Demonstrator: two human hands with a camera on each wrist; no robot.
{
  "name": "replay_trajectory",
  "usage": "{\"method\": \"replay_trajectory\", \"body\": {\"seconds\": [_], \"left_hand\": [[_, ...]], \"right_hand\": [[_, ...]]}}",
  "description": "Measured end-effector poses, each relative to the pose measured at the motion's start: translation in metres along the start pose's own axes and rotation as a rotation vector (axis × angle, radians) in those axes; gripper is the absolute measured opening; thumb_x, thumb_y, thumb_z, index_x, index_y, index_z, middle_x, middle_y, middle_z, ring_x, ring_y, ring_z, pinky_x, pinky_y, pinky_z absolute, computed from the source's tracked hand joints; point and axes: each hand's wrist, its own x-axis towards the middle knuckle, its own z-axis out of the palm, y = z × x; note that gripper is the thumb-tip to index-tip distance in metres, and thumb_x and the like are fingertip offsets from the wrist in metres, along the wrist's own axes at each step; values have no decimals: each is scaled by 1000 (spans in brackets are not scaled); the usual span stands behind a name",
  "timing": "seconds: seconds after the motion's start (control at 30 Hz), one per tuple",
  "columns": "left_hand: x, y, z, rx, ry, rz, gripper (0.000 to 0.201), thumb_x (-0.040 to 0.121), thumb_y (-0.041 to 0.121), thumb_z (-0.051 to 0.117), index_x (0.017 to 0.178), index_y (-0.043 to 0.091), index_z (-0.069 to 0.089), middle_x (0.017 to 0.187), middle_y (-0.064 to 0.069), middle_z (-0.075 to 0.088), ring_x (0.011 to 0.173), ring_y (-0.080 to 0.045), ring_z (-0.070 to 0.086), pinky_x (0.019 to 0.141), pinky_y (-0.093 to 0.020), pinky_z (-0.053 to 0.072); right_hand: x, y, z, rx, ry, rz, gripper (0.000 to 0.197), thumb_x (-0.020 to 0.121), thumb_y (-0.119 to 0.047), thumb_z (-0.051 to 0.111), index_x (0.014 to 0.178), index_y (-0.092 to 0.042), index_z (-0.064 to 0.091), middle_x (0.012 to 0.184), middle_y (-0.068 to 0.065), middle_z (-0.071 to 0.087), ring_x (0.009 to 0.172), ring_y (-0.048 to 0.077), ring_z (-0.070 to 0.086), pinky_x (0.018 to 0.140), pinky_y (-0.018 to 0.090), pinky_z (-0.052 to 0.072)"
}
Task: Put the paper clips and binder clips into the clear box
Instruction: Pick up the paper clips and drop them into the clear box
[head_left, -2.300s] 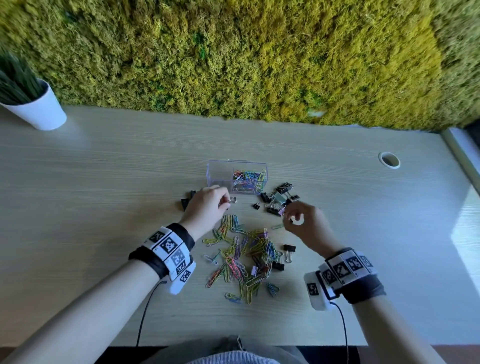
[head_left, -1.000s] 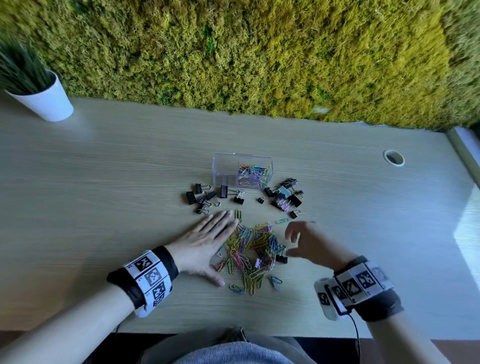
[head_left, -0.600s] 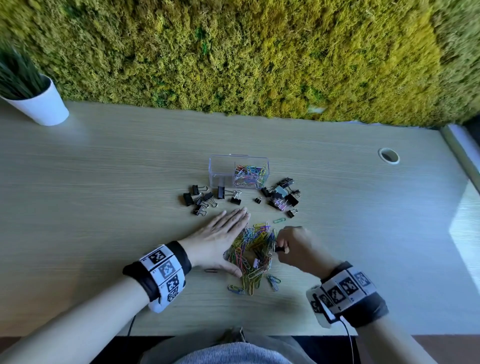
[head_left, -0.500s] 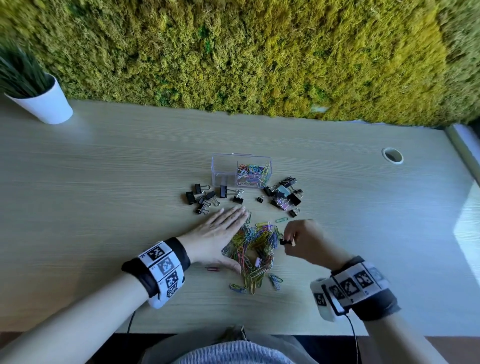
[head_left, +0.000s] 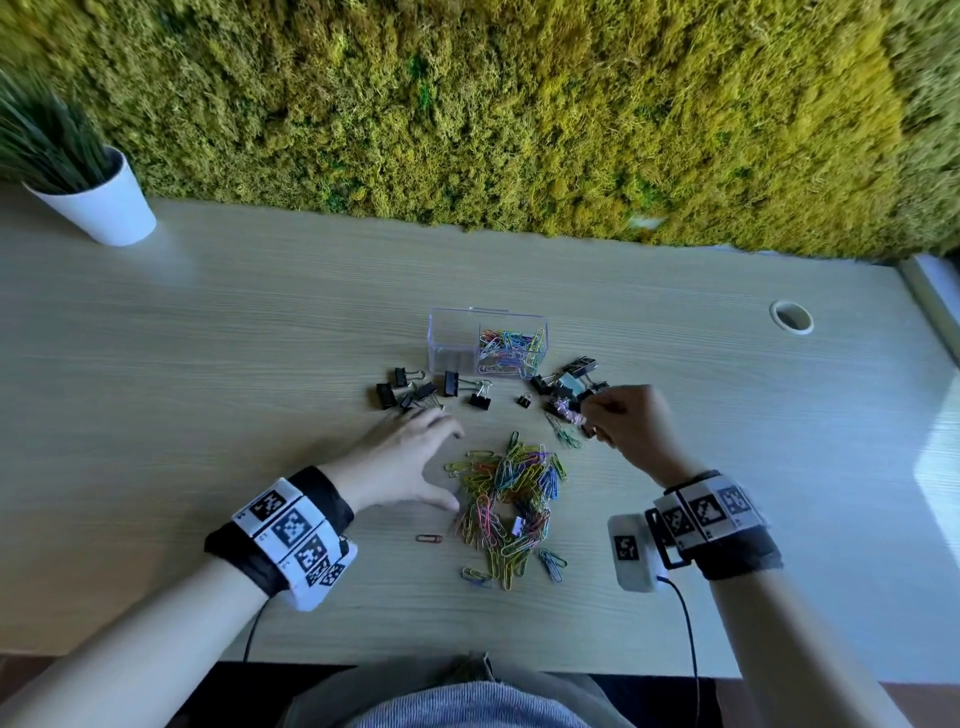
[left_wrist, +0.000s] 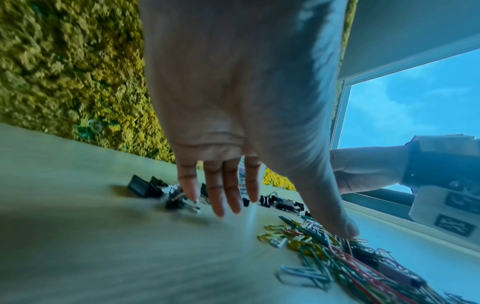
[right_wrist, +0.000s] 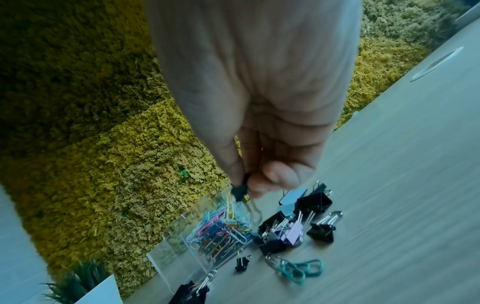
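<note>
The clear box (head_left: 454, 338) stands mid-table, with coloured paper clips (head_left: 511, 348) in its right half. A loose pile of coloured paper clips (head_left: 506, 493) lies in front of me. Black binder clips lie in a left group (head_left: 415, 392) and a right group (head_left: 569, 384). My left hand (head_left: 436, 457) is flat with straight fingers (left_wrist: 223, 197), its thumb touching the pile's left edge (left_wrist: 337, 253). My right hand (head_left: 592, 415) is raised beside the right group and pinches a small black binder clip (right_wrist: 240, 190) between thumb and forefinger, in front of the box (right_wrist: 182, 246).
A white plant pot (head_left: 98, 208) stands at the far left against the moss wall. A cable hole (head_left: 791, 315) is at the far right. A lone red paper clip (head_left: 429, 539), linked green clips (head_left: 563, 435) and a tiny binder clip (head_left: 524, 400) lie apart.
My right hand took a small black binder clip from the pile's right edge and lifted it up towards the box. My left hand slid slightly left and stayed flat.
</note>
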Motion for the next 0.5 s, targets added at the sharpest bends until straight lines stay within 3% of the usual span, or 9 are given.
{"method": "replay_trajectory", "body": {"seconds": [0.07, 0.17, 0.3, 0.43, 0.5], "left_hand": [[-5, -1, -5, 42, -36, -25, 81, 55, 68, 69, 119, 28, 41, 124, 11, 45, 108, -8, 44, 94, -32, 41], [-11, 3, -6, 152, -124, -38, 70, 55, 60, 77, 105, 24, 43, 103, 10, 52, 89, -8, 47, 71, -25, 38], [-10, 9, 2, 171, -142, -16, 63, 55, 51, 82, 95, 21, 43, 92, 7, 54, 78, -12, 50, 61, -27, 40], [2, 24, 1, 53, -82, 29, 43, 66, 34, 81, 93, 16, 53, 78, 4, 58, 67, -12, 53, 52, -22, 36], [10, 28, 1, 11, -39, 43, 36, 70, 30, 80, 91, 15, 55, 78, 1, 63, 67, -15, 58, 54, -26, 41]], "right_hand": [[4, 0, -1, 17, 131, 13, 5, 79, -8, 66, 77, -7, 71, 52, -1, 62, 38, 2, 47, 47, 22, 40], [0, -1, -2, -108, 239, -9, 8, 77, -6, 68, 84, -7, 71, 68, 1, 65, 55, 5, 55, 53, 10, 39], [-16, 0, 12, -328, -53, -97, 22, 78, 0, 64, 98, -8, 70, 91, 4, 67, 69, 11, 56, 60, 4, 39], [-34, 0, 37, -411, -221, -169, 45, 80, 6, 55, 119, -16, 60, 111, 1, 52, 93, 11, 49, 87, 23, 48], [-41, -5, 51, -419, -263, -247, 48, 78, 10, 51, 119, -15, 60, 112, 2, 52, 98, 15, 51, 89, 23, 48]]}}
